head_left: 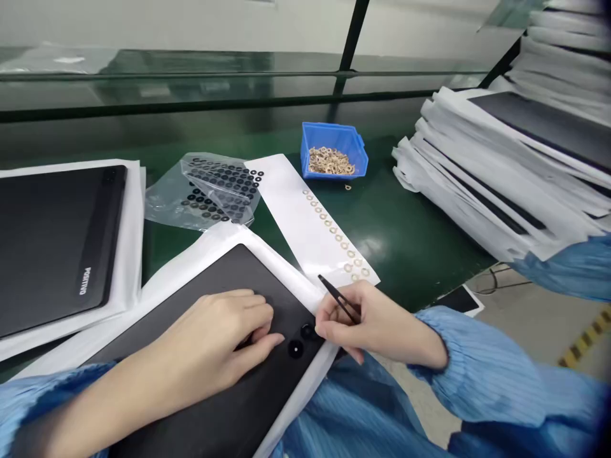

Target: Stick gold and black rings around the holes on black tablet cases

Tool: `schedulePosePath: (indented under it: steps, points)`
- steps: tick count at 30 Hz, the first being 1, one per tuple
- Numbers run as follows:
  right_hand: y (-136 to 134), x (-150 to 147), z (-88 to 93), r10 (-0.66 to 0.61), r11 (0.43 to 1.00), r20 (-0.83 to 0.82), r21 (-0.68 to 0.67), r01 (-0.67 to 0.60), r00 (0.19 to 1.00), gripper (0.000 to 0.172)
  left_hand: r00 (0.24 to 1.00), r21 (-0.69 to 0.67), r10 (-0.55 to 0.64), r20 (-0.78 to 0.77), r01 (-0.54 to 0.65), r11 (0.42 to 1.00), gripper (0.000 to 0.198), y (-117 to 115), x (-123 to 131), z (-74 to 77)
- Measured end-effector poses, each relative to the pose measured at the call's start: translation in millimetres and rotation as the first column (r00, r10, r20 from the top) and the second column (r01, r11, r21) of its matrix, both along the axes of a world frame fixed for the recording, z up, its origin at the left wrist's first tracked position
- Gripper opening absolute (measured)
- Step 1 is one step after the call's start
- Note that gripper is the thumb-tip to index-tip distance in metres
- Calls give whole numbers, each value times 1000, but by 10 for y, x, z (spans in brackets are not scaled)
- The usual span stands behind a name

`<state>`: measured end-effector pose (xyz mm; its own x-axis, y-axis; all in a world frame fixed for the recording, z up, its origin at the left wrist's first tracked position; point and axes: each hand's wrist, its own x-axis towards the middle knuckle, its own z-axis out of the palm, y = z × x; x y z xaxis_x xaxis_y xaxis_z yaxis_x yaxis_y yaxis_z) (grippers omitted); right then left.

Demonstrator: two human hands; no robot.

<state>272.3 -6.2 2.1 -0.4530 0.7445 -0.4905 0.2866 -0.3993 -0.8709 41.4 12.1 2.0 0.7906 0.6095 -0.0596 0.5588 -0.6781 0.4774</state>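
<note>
Fingers [329, 316] of the right hand [377, 324] pinch tweezers [337, 298]; left hand [214, 340] rests open — blue bin [329, 130] holds brass washers [331, 161].

We stand at factory assembly line: long green-topped desk [386, 222], glass screen [191, 79] behind. Blue parts bin [334, 149] of small gold-coloured rings at 12 o'clock; stacks of white-wrapped dark panels [506, 165] at 2 o'clock. Our blue pleated work smock sleeve [496, 362] at 4 o'clock, concrete floor [534, 315] with yellow-black hazard tape [585, 337] beyond.
</note>
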Motion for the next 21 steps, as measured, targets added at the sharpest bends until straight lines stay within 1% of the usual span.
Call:
schedulePosePath:
  steps: [5,13,18,21]
  points:
    - [-22,-42,-43,-47,998,26,33,46,999,9,1000,50,-14,10,14,999,32,48,19,-28]
    - [-39,-111,24,-72,996,155,63,63,985,7,999,95,-32,23,30,995,29,40,36,-40]
    - [-33,-147,43,-66,994,216,98,46,974,9,1000,86,-30,6,30,996,29,47,31,-48]
    - [-22,-144,43,-39,996,211,92,20,977,11,999,90,-37,-5,37,995,29,37,16,-47]
